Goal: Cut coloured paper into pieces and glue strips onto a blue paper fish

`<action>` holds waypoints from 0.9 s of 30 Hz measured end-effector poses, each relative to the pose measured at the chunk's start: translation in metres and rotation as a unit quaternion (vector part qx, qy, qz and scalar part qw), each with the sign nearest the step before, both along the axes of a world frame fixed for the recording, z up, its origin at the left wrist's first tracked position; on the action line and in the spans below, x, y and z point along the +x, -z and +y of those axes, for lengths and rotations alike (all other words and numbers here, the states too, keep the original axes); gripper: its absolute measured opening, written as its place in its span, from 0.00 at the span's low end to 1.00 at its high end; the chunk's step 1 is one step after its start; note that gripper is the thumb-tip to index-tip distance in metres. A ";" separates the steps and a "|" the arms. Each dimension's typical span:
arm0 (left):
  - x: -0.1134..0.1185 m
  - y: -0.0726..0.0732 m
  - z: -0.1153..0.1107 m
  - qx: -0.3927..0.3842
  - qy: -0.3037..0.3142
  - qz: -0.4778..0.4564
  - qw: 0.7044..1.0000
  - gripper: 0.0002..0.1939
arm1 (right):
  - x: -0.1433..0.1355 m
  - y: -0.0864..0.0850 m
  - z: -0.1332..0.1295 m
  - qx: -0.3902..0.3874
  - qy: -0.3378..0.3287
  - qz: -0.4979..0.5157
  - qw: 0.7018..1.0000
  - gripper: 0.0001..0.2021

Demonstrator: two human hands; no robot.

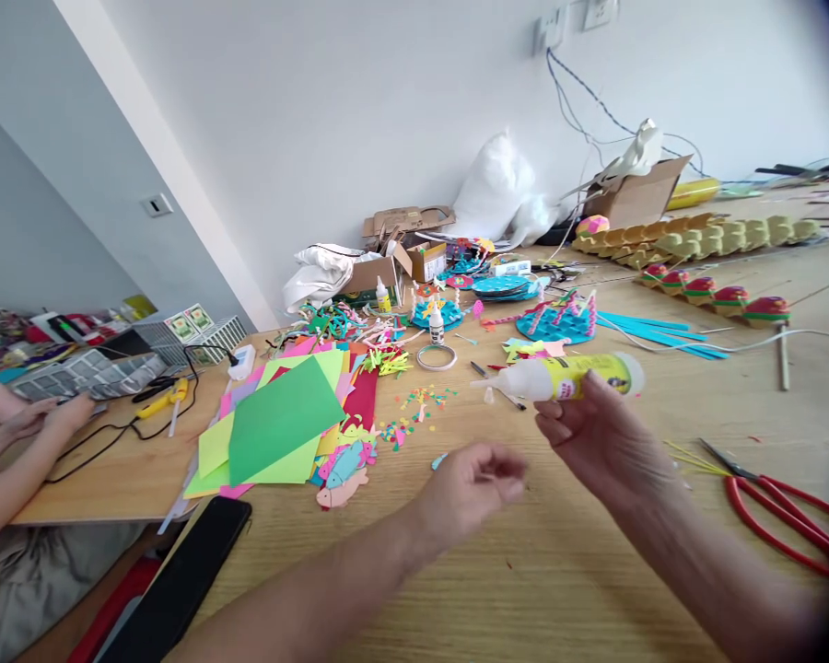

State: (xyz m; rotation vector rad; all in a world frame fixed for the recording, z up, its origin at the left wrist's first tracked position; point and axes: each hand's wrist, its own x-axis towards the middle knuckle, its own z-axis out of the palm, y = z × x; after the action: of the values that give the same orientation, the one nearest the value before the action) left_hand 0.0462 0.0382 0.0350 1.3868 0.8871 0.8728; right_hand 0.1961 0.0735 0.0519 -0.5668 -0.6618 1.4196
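Note:
My right hand [598, 428] is closed round a glue bottle [559, 378] with a yellow label, held sideways above the table with its white nozzle toward the left. Below and left of it is my left hand [473, 488], slightly blurred, its fingers curled together; whether anything sits between them is hidden. Under the nozzle shows a small whitish piece, perhaps a cap [488, 396]. Left of my left hand lie paper fish cutouts [349, 470] and a small blue paper scrap [439, 460]. Colourful paper bits [414, 414] are scattered on the wood beyond.
Red-handled scissors [780, 506] lie at the right. Coloured paper sheets [286, 419] and a black phone [180, 580] are at the left. Behind stand blue decorated pieces [559, 318], a small white bottle [436, 324] and egg-carton strips [732, 238]. Another person's hands [38, 424] work far left.

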 end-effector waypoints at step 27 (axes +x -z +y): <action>-0.076 0.047 0.010 0.369 -0.032 0.410 0.834 0.24 | -0.024 0.035 0.013 0.145 -0.094 -0.440 0.881 0.09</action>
State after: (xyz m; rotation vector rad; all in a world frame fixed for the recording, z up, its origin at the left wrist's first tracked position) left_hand -0.0295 0.0484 -0.0117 2.5304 1.3037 0.6717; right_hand 0.1722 0.0862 0.0166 -0.9289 -1.6630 1.1557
